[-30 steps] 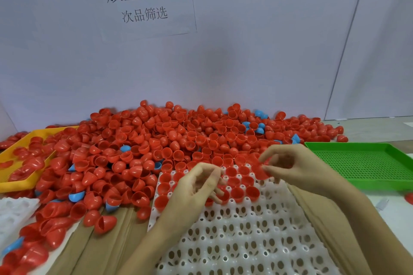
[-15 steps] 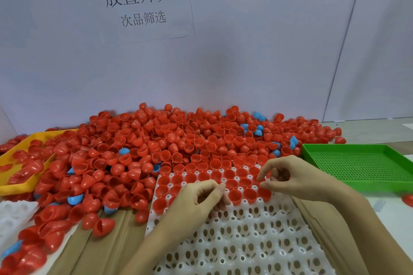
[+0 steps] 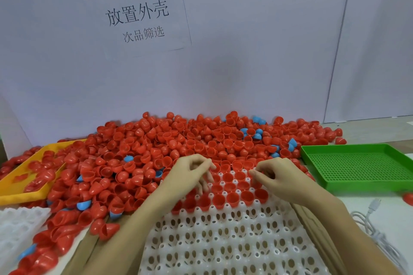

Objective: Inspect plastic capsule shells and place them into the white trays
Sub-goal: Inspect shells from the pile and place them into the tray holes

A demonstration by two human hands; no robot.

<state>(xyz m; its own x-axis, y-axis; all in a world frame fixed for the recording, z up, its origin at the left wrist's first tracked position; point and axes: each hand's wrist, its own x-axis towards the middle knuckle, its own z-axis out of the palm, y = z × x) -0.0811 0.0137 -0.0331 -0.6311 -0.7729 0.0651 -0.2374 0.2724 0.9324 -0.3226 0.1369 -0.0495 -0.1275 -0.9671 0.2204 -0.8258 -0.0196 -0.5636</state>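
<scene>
Both hands are working over tray point(image 3: 223, 241). Left hand point(image 3: 190, 169) fingers spread, holding nothing; right hand point(image 3: 274, 174) curled, grip unclear. Shells point(image 3: 156, 151) piling just beyond fingertips: likely light, thin, slippery; pinching at rim advisable.

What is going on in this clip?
A person is filling a white perforated plastic tray with red plastic capsule shells taken from the big heap of red and blue shells behind it. Both hands work at the tray's far rows: the left hand and the right hand have curled fingers, though whether either holds a shell is unclear. Only the far rows are filled; the near pockets sit bare. A green perforated tray lies to the right.
</scene>
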